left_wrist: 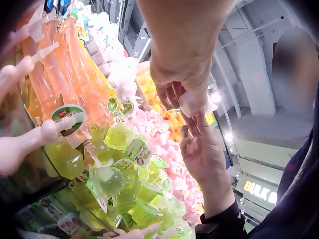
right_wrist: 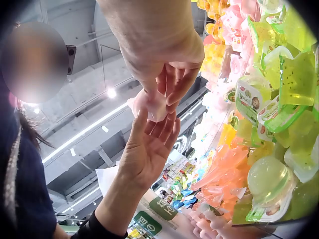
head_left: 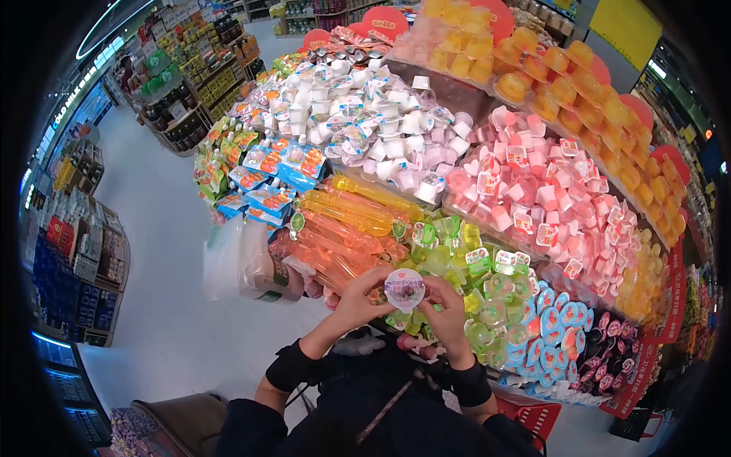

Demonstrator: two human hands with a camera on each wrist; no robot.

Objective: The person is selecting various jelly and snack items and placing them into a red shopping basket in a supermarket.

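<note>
A small round jelly cup (head_left: 404, 289) with a white and purple lid is held up before the display, between both hands. My left hand (head_left: 378, 287) grips its left side, thumb on the rim; the left wrist view shows those fingers curled on the clear cup (left_wrist: 192, 103). My right hand (head_left: 434, 294) pinches the right side, and in the right wrist view its fingertips close on the cup (right_wrist: 148, 106). The lid faces the head camera.
A sloped shop display (head_left: 457, 190) holds heaps of jelly cups: green (head_left: 487, 282), pink (head_left: 533, 190), white (head_left: 365, 122), orange (head_left: 579, 84). Orange and yellow tube drinks (head_left: 343, 228) lie just behind the hands. A plastic bag (head_left: 236, 263) holding a container hangs at the left. An aisle floor (head_left: 167, 251) runs leftward.
</note>
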